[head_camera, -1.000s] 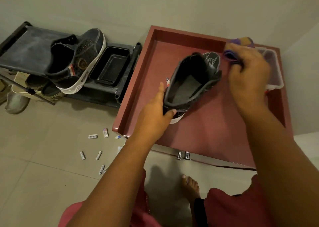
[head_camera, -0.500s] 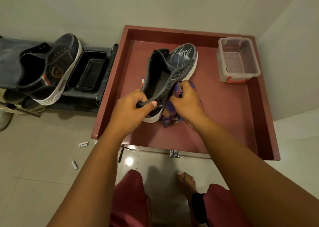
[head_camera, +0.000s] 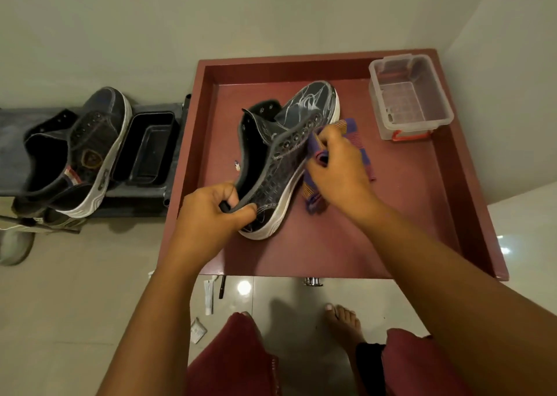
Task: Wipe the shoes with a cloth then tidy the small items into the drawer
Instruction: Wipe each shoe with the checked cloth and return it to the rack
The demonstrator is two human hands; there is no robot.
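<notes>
A dark high-top shoe (head_camera: 286,154) with a white sole lies tilted on the red drawer (head_camera: 331,251). My left hand (head_camera: 211,215) grips its heel collar. My right hand (head_camera: 334,166) presses a purple striped cloth (head_camera: 351,130) against the shoe's right side, near the eyelets. The matching second shoe (head_camera: 87,151) rests on the dark rack (head_camera: 18,142) at the left. A white tube (head_camera: 208,296), a dark pen (head_camera: 222,287) and a small white packet (head_camera: 197,331) lie on the floor below the drawer's front edge.
A clear plastic box (head_camera: 410,97) with a red latch stands in the drawer's back right corner. A black tray (head_camera: 149,148) sits on the rack beside the second shoe. More footwear (head_camera: 13,245) is under the rack. My bare feet (head_camera: 343,323) are on the tiled floor.
My right hand brought the cloth from the far right corner down to the shoe's side and has since slid it up toward the eyelets. The view shifted right and closer.
</notes>
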